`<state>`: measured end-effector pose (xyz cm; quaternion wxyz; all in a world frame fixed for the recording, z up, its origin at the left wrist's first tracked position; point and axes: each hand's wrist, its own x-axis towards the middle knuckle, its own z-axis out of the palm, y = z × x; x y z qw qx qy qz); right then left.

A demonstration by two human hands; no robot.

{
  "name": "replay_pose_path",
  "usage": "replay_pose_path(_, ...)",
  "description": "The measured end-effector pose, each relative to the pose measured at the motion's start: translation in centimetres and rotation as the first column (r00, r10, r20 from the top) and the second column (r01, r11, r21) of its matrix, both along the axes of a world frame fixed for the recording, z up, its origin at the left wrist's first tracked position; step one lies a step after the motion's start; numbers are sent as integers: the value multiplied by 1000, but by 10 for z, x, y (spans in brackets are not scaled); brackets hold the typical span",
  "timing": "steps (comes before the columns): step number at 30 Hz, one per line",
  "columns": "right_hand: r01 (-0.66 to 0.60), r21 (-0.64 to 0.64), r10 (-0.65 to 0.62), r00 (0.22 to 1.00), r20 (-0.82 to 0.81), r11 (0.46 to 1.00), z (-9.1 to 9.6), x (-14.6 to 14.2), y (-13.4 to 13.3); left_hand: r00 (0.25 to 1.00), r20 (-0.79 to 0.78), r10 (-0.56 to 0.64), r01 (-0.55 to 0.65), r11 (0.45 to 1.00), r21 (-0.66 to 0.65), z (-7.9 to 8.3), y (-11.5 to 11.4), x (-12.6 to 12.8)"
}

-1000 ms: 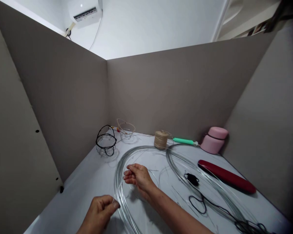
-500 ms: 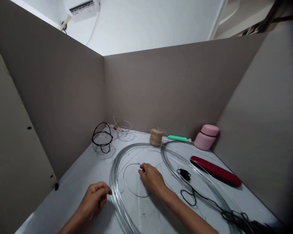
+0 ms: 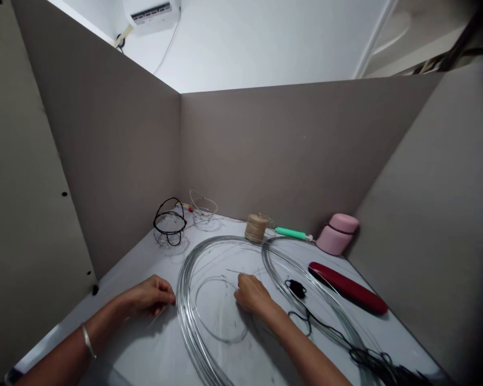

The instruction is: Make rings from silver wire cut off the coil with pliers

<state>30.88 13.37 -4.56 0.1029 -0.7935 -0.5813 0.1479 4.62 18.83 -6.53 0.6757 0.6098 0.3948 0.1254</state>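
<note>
My left hand (image 3: 155, 296) is left of the large coil of silvery wire (image 3: 184, 305), thumb and fingers pinched together. A short thin piece of wire (image 3: 156, 316) slants down from those fingertips. Inside the coil, my right hand (image 3: 251, 293) is closed low over the table. From its fingers a thin straight wire (image 3: 232, 271) sticks out to the left. A small wire ring (image 3: 225, 341) lies flat inside the coil, just left of my right hand; whether the hand touches it I cannot tell.
Farther back are a black-wrapped wire frame (image 3: 169, 232), a twine spool (image 3: 256, 228), a green-handled tool (image 3: 291, 232) and a pink flask (image 3: 338, 234). A red case (image 3: 348, 288) and black cord (image 3: 334, 324) lie to the right. Grey partitions (image 3: 265, 145) enclose the table.
My right hand has closed, and a wire now shows at its fingers. My left hand has risen slightly and moved a little left, with thin wire visible below it. The view has shifted slightly.
</note>
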Motion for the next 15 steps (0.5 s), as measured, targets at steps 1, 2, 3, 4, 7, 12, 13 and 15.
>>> replay_pose_path(1, -35, 22, 36, 999, -17, 999, 4, 1, -7, 1000, -6, -7, 7, 1000, 15, 0, 1, -1)
replay_pose_path(2, -71, 49, 73, 997, -40, 996, 9, 2, -14, 1000, -7, -12, 12, 1000, 26, 0, 2, -1)
replay_pose_path(3, -102, 74, 107, 992, -66, 992, 13, 3, -21, 1000, -5, -16, 16, 999, 32, -1, 3, -1)
replay_pose_path(4, -128, 93, 136, 987, -91, 987, 18, 3, -28, 1000, 0, -16, 16, 999, 33, -2, 4, -1)
replay_pose_path(7, -150, 152, 188, 940, -283, 977, 24, -2, -38, 1000, 10, -16, 15, 1000, 20, -6, 7, 0)
replay_pose_path(12, -9, 226, 162, 725, -669, 974, 3, -33, -21, 1000, 21, -16, 17, 1000, -21, -12, 13, -3)
replay_pose_path(13, 8, 216, 146, 714, -684, 976, -3, -39, -15, 1000, 23, -16, 17, 999, -32, -13, 14, -4)
replay_pose_path(15, 18, 196, 123, 721, -682, 980, -15, -51, -3, 999, 27, -17, 19, 998, -55, -13, 16, -7)
